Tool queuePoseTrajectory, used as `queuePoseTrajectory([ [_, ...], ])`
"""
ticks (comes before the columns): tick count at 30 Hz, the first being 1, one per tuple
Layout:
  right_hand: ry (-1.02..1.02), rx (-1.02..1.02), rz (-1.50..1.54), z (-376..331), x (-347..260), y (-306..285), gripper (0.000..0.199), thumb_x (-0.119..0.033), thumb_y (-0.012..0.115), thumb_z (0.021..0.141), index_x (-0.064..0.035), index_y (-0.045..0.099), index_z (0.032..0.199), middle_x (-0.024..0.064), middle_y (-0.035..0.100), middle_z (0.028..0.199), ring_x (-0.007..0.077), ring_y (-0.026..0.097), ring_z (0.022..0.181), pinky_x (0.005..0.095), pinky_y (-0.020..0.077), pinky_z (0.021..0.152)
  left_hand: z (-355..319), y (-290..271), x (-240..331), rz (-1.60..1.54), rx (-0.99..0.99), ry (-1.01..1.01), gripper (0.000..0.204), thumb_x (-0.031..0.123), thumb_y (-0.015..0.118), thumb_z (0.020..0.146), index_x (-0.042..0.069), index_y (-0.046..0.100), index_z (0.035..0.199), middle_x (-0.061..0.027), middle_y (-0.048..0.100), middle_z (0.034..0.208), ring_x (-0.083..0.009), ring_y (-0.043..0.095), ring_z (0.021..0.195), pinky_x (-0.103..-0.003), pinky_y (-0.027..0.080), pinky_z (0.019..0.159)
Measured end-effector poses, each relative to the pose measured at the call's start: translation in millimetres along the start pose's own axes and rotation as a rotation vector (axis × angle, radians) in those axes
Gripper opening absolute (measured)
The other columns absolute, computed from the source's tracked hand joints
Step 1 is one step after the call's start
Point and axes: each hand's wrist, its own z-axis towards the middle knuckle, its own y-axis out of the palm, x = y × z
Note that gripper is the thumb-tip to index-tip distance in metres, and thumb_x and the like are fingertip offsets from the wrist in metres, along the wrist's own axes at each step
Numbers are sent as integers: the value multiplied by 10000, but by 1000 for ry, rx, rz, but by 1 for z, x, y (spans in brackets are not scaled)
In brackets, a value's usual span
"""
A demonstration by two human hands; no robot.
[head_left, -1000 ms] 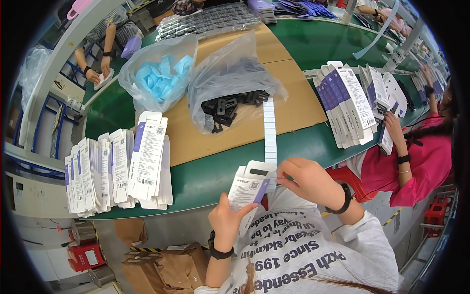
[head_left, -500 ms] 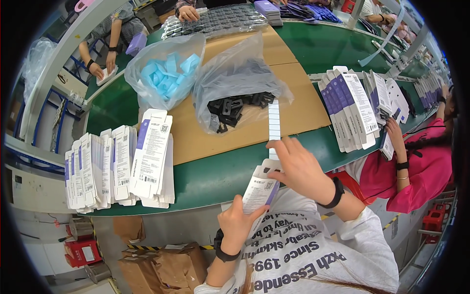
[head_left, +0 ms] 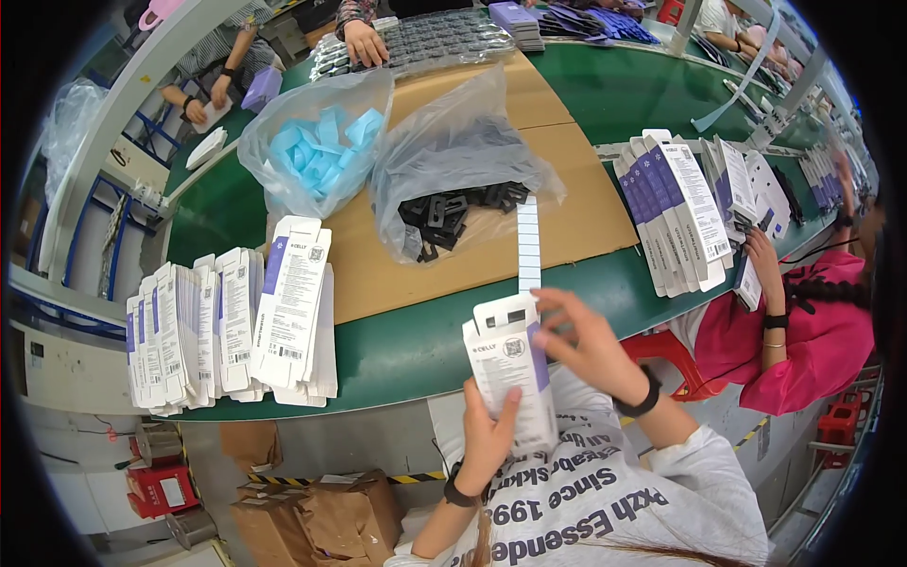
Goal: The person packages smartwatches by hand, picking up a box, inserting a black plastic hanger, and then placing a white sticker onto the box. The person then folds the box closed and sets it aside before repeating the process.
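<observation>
My left hand [head_left: 489, 437] grips a white and purple carton [head_left: 510, 373], fingers behind it and thumb across its printed face. The carton is tilted upright above my lap, its top flaps raised and a dark slot showing near the upper end. My right hand [head_left: 588, 342] is at the carton's upper right edge, thumb close to the purple side and fingers apart; I see nothing held in it. Just beyond the fingertips lies a strip of white labels [head_left: 529, 244], running over the cardboard and the table edge. Black plastic pieces [head_left: 444, 215] spill from a clear bag [head_left: 463, 142].
Rows of similar cartons [head_left: 288, 302] stand at the left on the green table [head_left: 397, 364]. More cartons [head_left: 680, 208] stand at the right, beside a co-worker in pink [head_left: 803, 331]. A bag of blue pieces [head_left: 326, 142] lies on the cardboard sheet [head_left: 586, 198]. Other workers' hands show at the back.
The carton has turned more upright and faces me more. My right fingers have come off its top flap and spread beside it. My left hand has shifted slightly right.
</observation>
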Motion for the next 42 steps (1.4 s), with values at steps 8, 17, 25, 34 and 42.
queuePoseTrajectory([
  [8, 159, -125, 301, -37, 38, 12, 669, 51, 698, 859, -28, 440, 1471, 104, 568, 1343, 148, 647, 1009, 275, 568, 836, 11, -8, -9, -161, -192, 253, 870, 80, 603, 961, 37, -19, 1568, -232, 430, 1435, -285, 543, 1244, -399, 454, 1034],
  [17, 201, -306, 474, -31, 50, -2, 538, 69, 654, 871, -37, 547, 1387, 110, 534, 1330, 193, 600, 1111, 326, 518, 940, 30, -23, -18, 157, -116, 508, 393, 52, 691, 894, 40, 608, 1278, -144, 461, 1305, -228, 634, 1046, -290, 598, 769],
  [25, -177, -161, 142, -25, 48, -7, 298, -20, 709, 870, -67, 706, 1165, 97, 603, 1189, 189, 610, 1085, 312, 558, 849, 41, -26, -3, 231, -64, 698, 182, 10, 697, 878, 21, 704, 1059, -123, 498, 1203, -183, 626, 936, -275, 584, 729],
  [34, -134, -170, 42, -25, 31, -17, 201, -16, 765, 803, -27, 754, 1003, 97, 684, 1025, 221, 691, 921, 315, 555, 822, 35, -22, 18, 5, -127, 349, 253, -90, 741, 811, -31, 677, 1049, -81, 555, 1079, -183, 637, 1005, -288, 599, 844],
  [42, 1, -294, 87, -15, 22, -21, 201, -34, 775, 815, -3, 729, 1008, 90, 667, 1002, 208, 688, 923, 305, 575, 808, 37, -26, 36, 236, -126, 255, 206, -25, 818, 760, -28, 738, 950, -90, 674, 945, -200, 718, 890, -296, 611, 821],
])
